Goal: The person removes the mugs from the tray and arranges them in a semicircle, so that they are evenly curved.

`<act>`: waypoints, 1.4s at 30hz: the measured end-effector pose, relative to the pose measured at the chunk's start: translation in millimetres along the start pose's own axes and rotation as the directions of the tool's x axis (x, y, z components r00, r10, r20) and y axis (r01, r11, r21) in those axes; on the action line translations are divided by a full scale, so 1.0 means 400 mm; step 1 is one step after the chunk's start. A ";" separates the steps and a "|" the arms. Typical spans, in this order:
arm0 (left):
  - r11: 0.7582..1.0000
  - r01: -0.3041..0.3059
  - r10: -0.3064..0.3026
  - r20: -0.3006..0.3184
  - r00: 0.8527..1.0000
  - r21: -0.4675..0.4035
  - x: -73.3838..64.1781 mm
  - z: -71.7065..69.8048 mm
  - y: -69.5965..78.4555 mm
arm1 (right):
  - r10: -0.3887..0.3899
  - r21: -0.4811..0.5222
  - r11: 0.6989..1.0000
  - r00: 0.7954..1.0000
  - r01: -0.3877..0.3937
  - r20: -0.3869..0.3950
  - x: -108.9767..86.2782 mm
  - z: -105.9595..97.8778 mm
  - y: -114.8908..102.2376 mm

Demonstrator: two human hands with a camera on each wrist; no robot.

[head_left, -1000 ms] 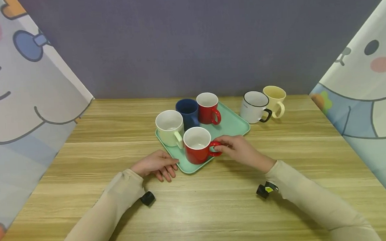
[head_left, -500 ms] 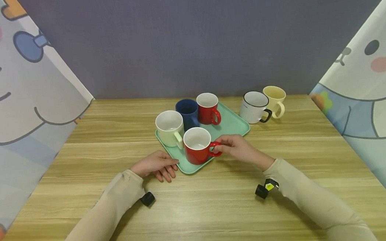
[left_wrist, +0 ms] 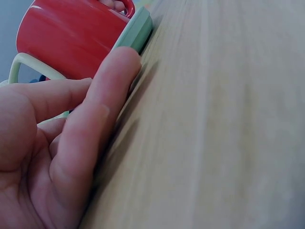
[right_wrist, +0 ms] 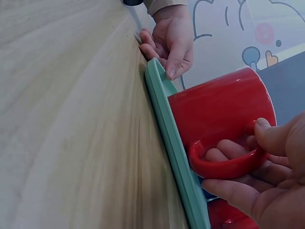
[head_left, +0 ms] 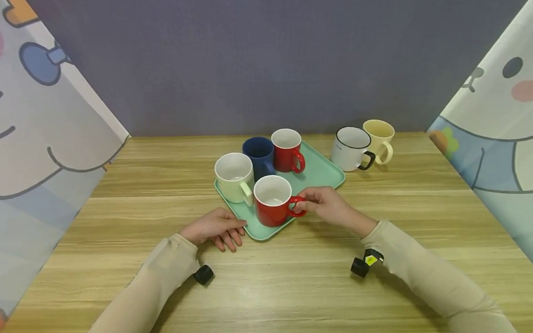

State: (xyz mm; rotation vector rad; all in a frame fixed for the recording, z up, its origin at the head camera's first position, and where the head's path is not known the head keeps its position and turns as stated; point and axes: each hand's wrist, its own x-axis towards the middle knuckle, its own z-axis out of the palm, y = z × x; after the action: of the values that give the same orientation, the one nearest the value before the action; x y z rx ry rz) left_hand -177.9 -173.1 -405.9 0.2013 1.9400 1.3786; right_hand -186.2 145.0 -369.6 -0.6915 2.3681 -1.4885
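Note:
In the head view, a red mug (head_left: 273,212) with a white inside stands upright at the near corner of a mint-green tray (head_left: 319,171). My right hand (head_left: 326,206) grips its handle; in the right wrist view the fingers pass through the handle and the thumb (right_wrist: 269,136) presses on top. My left hand (head_left: 215,228) holds the tray's near left rim, thumb over the edge and fingers along the outside, low by the table. A cream mug (head_left: 233,186), a dark blue mug (head_left: 259,157) and a smaller red mug (head_left: 286,152) share the tray.
Right of the tray on the wooden table (head_left: 274,298), a white mug with a black rim (head_left: 349,151) stands beside a yellow mug (head_left: 378,139). A grey wall (head_left: 260,60) closes the back, and cartoon-printed panels (head_left: 511,121) line both sides.
My right wrist has shifted very slightly left while keeping hold of the red mug's handle. The mugs, the tray and my left hand stay as they were.

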 end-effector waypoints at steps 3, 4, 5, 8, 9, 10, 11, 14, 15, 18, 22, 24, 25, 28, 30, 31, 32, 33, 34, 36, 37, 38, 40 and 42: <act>1.000 0.000 0.000 0.004 1.000 0.002 -0.002 0.000 0.001 | 0.014 0.017 1.000 1.000 -0.013 -0.014 0.000 0.005 0.003; 1.000 -0.001 0.001 0.006 1.000 0.001 -0.003 0.001 0.001 | 0.017 0.022 1.000 1.000 -0.017 -0.017 0.000 0.007 0.004; 1.000 0.000 0.000 0.006 1.000 -0.002 -0.003 0.001 0.001 | 0.024 0.024 0.999 0.999 -0.024 -0.022 0.000 0.008 0.004; 1.000 -0.001 0.001 0.011 1.000 -0.011 -0.004 0.003 0.000 | 0.030 0.029 0.999 0.999 -0.029 -0.036 -0.003 0.009 0.003; 1.000 -0.001 0.001 0.011 1.000 -0.013 -0.003 0.004 -0.001 | 0.030 0.031 0.999 0.999 -0.029 -0.040 -0.005 0.007 0.001; 1.000 -0.001 0.001 0.011 1.000 -0.015 -0.003 0.005 -0.001 | 0.027 0.033 0.999 0.999 -0.026 -0.043 -0.006 0.005 0.000; 1.000 0.000 0.000 0.009 1.000 -0.016 -0.004 0.005 -0.002 | 0.024 0.037 0.999 0.999 -0.022 -0.046 -0.007 0.003 -0.002; 1.000 -0.005 0.005 0.002 1.000 -0.006 -0.004 0.007 -0.004 | 0.003 0.061 0.998 0.999 0.000 -0.039 -0.012 -0.009 -0.010; 1.000 -0.005 0.005 -0.002 1.000 -0.004 -0.004 0.007 -0.005 | 0.000 0.070 0.998 0.999 0.003 -0.034 -0.013 -0.014 -0.012; 1.000 -0.009 0.009 -0.008 1.000 0.008 -0.004 0.007 -0.005 | -0.014 0.089 0.996 1.000 0.016 -0.023 -0.018 -0.033 -0.019; 1.000 -0.009 0.009 -0.009 1.000 0.019 -0.003 0.005 -0.003 | -0.029 0.094 0.995 0.999 0.032 -0.028 -0.030 -0.064 -0.027; 1.000 -0.008 0.008 -0.008 1.000 0.024 -0.003 0.004 -0.001 | -0.033 0.089 0.995 0.999 0.037 -0.041 -0.038 -0.081 -0.032; 1.000 -0.006 0.006 -0.009 1.000 0.023 -0.003 0.004 0.000 | -0.040 0.086 0.995 0.998 0.045 -0.048 -0.043 -0.089 -0.036; 1.000 -0.003 0.003 -0.005 1.000 0.023 -0.001 0.004 0.002 | -0.055 0.073 0.995 0.995 0.061 -0.082 -0.058 -0.114 -0.048; 1.000 -0.003 0.003 -0.007 1.000 0.023 -0.001 0.004 0.003 | -0.063 0.075 0.995 0.993 0.071 -0.103 -0.067 -0.130 -0.056; 1.000 -0.004 0.005 -0.007 1.000 0.026 -0.001 0.004 0.003 | -0.062 0.082 0.994 0.992 0.072 -0.111 -0.071 -0.138 -0.059; 1.000 -0.006 0.006 -0.009 1.000 0.028 -0.001 0.004 0.003 | -0.063 0.087 0.993 0.991 0.074 -0.122 -0.074 -0.146 -0.062; 0.999 -0.010 0.010 -0.011 1.000 0.031 -0.002 0.004 0.004 | -0.061 0.091 0.993 0.989 0.073 -0.132 -0.078 -0.154 -0.067; 0.999 -0.010 0.011 -0.012 1.000 0.032 -0.002 0.004 0.004 | -0.058 0.093 0.993 0.988 0.071 -0.144 -0.081 -0.162 -0.070; 0.999 -0.012 0.012 -0.011 1.000 0.031 -0.003 0.005 0.005 | -0.050 0.090 0.994 0.985 0.066 -0.165 -0.088 -0.176 -0.077; 0.999 -0.011 0.011 -0.010 1.000 0.030 -0.003 0.005 0.006 | -0.049 0.083 0.994 0.983 0.065 -0.177 -0.092 -0.184 -0.080; 1.000 -0.012 0.012 -0.009 1.000 0.029 -0.004 0.006 0.006 | -0.052 0.079 0.995 0.981 0.068 -0.188 -0.095 -0.190 -0.083; 1.000 -0.011 0.011 -0.006 1.000 0.026 -0.004 0.005 0.006 | -0.050 0.078 0.995 0.978 0.067 -0.202 -0.101 -0.203 -0.086; 1.000 -0.014 0.014 -0.004 1.000 0.025 -0.004 0.006 0.006 | -0.051 0.084 0.994 0.976 0.070 -0.213 -0.107 -0.215 -0.088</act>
State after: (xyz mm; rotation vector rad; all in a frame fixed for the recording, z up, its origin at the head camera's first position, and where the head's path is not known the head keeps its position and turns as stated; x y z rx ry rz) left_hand -175.7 -171.1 -403.4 0.2252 1.9636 1.3651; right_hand -179.9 221.1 -301.5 -0.6165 2.4306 -1.7635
